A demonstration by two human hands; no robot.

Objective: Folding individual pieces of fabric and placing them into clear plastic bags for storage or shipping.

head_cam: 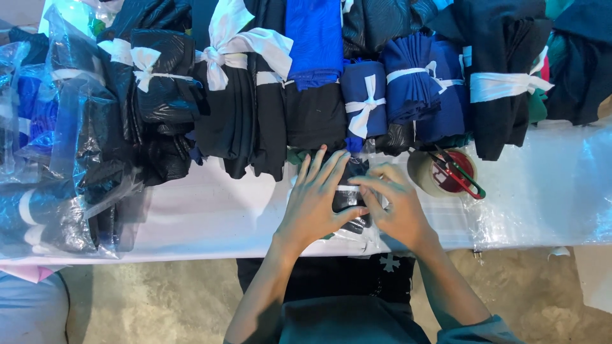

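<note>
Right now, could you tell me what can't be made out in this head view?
- Dark bag: mostly hidden beneath the left hand and right hand; contents unclear.
- Scissors on the tape roll: blades too small to judge open or closed.
- Tied cloth bundles: tops cut off by the upper edge.
- Bagged cloth: blurred by plastic glare, cut off at the left edge.

Small dark folded cloth bundle (352,194) — clear-wrapped — flat on the white table edge.
</note>
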